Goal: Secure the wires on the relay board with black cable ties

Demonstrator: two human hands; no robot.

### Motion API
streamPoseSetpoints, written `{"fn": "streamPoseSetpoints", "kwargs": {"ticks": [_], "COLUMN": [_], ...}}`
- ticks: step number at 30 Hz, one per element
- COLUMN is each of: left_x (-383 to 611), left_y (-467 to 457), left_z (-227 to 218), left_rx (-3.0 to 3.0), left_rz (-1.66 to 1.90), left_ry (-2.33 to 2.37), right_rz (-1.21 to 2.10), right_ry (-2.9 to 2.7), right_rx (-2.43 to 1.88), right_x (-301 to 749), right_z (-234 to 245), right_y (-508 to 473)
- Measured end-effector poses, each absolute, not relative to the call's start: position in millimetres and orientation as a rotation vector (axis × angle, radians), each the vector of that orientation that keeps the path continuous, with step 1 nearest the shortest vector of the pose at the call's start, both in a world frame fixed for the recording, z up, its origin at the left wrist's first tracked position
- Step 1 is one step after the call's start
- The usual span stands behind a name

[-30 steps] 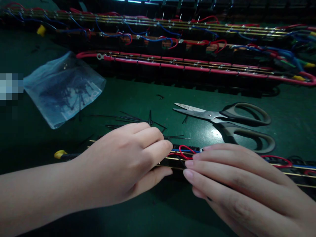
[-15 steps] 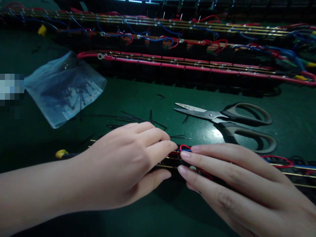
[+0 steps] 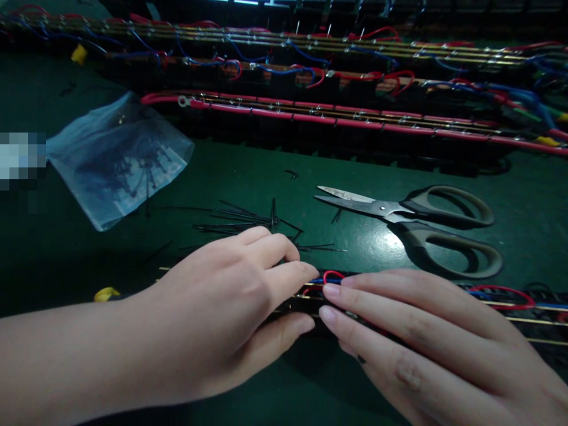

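In the head view a long dark strip with brass rods and red and blue wires (image 3: 515, 319) lies across the front of the green table. My left hand (image 3: 235, 296) straddles it, curled fingers on the far side and thumb on the near side. To its right, my right hand (image 3: 426, 337) rests along the same strip with long, nearly straight fingers; its thumb is hidden. A red wire loop (image 3: 332, 276) rises between the fingertips of both hands. Beyond my left hand lie several loose black cable ties (image 3: 239, 214).
Scissors (image 3: 390, 210) with dark handles lie behind my right hand, blades apart. A clear plastic bag (image 3: 119, 160) holding black cable ties is at the left. Farther back run more wired strips (image 3: 310, 115), with red cables and brass rods. A yellow-ended piece (image 3: 106, 294) shows beside my left forearm.
The view has shifted slightly, so things sit a little lower and to the right. My left thumb is nearer the right fingertips. Both hands stay on the strip.
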State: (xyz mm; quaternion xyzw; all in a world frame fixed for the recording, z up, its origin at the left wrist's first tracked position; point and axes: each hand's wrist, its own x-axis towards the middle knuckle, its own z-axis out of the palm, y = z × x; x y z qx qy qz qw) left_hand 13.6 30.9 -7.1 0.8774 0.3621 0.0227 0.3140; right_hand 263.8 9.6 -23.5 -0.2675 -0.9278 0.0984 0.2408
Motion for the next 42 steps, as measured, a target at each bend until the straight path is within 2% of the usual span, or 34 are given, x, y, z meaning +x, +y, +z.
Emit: {"fn": "streamPoseSetpoints", "kwargs": {"ticks": [42], "left_x": [13.9], "left_y": [30.7], "left_z": [-10.0], "left_rx": [2.262], "left_rz": [0.219], "left_ry": [1.063], "right_rz": [0.256], "right_ry": [-2.489], "right_rx": [-0.81], "right_x": [265.8], "right_z": [-32.7], "right_y": [3.9]}}
